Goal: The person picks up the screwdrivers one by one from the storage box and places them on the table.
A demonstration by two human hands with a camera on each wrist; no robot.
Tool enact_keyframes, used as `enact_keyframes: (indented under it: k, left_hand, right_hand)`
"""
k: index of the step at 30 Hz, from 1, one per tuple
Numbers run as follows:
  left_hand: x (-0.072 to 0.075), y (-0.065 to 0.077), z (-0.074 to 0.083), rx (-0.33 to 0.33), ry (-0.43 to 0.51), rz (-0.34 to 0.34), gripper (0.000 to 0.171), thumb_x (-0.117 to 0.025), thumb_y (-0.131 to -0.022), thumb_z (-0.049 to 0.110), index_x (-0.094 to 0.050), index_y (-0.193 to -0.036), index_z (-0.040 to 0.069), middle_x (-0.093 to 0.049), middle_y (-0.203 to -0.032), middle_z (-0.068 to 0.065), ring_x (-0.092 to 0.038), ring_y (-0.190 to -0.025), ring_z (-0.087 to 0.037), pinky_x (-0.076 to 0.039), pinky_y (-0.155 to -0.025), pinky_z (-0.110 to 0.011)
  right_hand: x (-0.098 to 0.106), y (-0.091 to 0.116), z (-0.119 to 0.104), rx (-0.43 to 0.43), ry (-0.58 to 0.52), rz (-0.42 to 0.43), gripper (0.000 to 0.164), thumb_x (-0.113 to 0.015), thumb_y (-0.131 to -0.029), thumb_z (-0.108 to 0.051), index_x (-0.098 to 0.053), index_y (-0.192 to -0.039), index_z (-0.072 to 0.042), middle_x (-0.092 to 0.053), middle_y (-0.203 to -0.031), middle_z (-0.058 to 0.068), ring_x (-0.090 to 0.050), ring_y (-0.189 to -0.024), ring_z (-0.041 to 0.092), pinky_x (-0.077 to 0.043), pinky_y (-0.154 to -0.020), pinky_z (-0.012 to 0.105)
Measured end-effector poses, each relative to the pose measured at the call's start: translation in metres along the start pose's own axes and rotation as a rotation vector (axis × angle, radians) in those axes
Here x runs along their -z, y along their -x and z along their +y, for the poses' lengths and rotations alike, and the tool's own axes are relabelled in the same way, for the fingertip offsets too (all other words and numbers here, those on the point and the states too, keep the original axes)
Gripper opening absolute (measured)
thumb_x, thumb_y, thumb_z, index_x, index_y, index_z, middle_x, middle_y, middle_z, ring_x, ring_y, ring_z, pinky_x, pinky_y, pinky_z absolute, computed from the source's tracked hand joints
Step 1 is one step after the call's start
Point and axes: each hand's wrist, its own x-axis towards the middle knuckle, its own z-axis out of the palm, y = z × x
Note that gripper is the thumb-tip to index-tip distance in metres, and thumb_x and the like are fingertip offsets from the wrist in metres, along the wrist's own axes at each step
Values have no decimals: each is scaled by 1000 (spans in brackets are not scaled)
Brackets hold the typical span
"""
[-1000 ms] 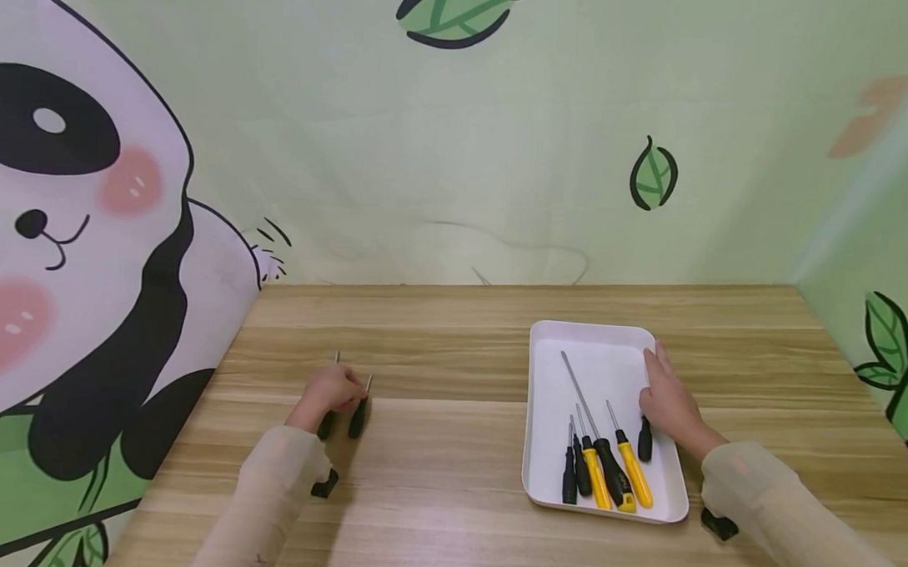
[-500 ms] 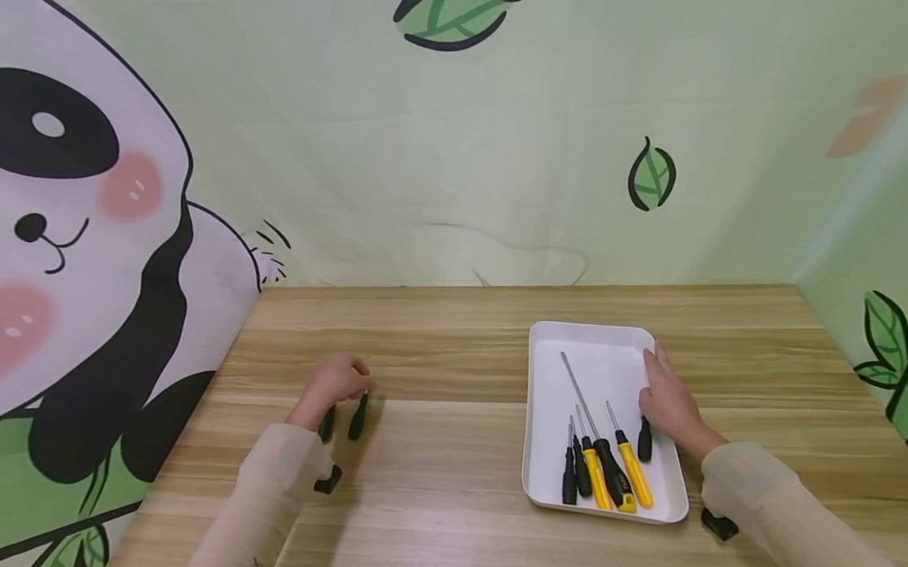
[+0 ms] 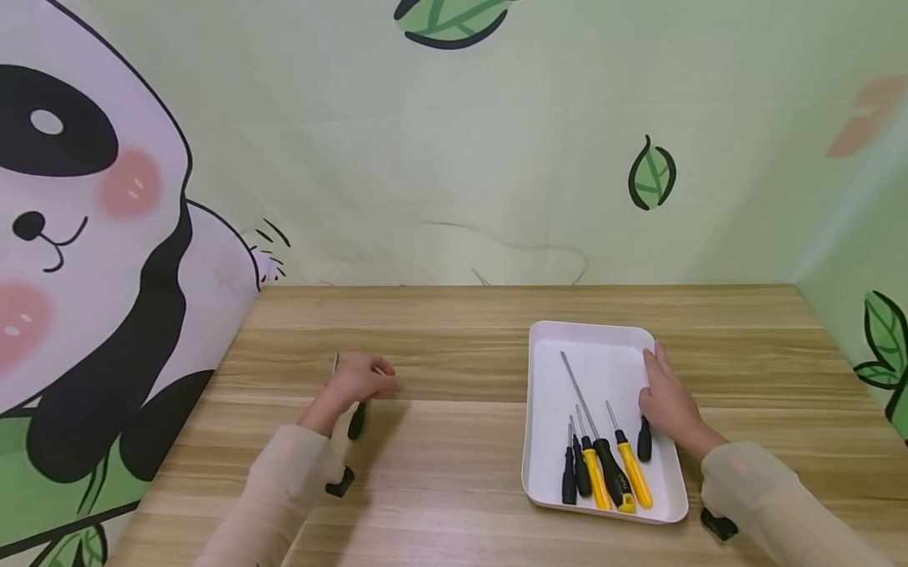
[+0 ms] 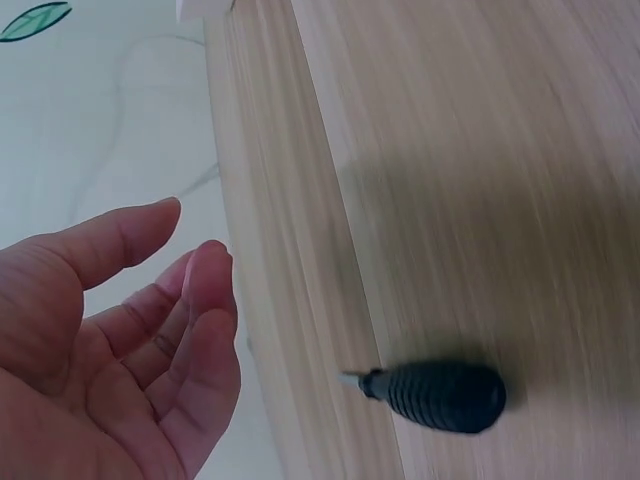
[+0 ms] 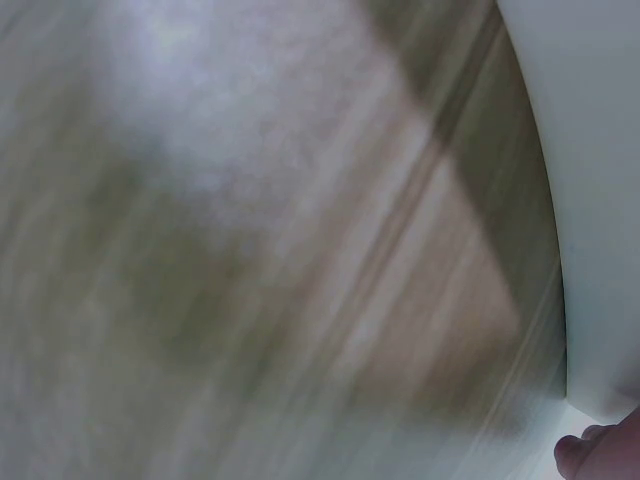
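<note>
My left hand [image 3: 359, 379] hovers over the left part of the table, its fingers loosely bent. In the left wrist view, a gap shows between thumb and fingertips, with nothing held. Below it lies a small screwdriver with a ribbed black handle [image 4: 445, 395]. The shaft of a second screwdriver [image 3: 335, 362] pokes out behind the hand, which hides most of it. My right hand [image 3: 673, 404] grips the right side of a white tray [image 3: 534, 403]. Inside the tray are several screwdrivers, among them a yellow-handled one [image 3: 635, 475] and a short black-handled one [image 3: 644, 440] partly under the hand.
The wooden table [image 3: 447, 475] meets a pale green backdrop [image 3: 504, 152] printed with leaves and a panda. Black wrist-worn devices sit under both sleeves, such as the left device [image 3: 340, 482].
My left hand has moved right, off the screwdriver where its fingers were, and its fingers have spread apart. The right hand and the tray have stayed in place.
</note>
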Motion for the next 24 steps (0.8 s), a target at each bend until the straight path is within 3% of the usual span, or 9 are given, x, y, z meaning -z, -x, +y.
enact_keyframes:
  k: [8,24]
  left_hand:
    - [-11,3,11,-16,51,-50,28,-61,-81,16,-57,-103,-2,-58,-87,-9,-57,-66,-15,-44,-54,-22]
    - [-30,12,40,-83,169,-205,26,-57,-84,15,-55,-105,-2,-59,-90,-12,-59,-73,-19,-51,-70,-36]
  right_hand:
    - [0,1,0,7,-2,7,58,-34,-80,0,-17,-133,15,-5,-142,31,-21,-124,48,-26,-96,57]
    - [0,1,0,17,-3,12,58,-35,-79,1,-18,-133,15,-5,-142,31,-25,-123,48,-32,-92,56]
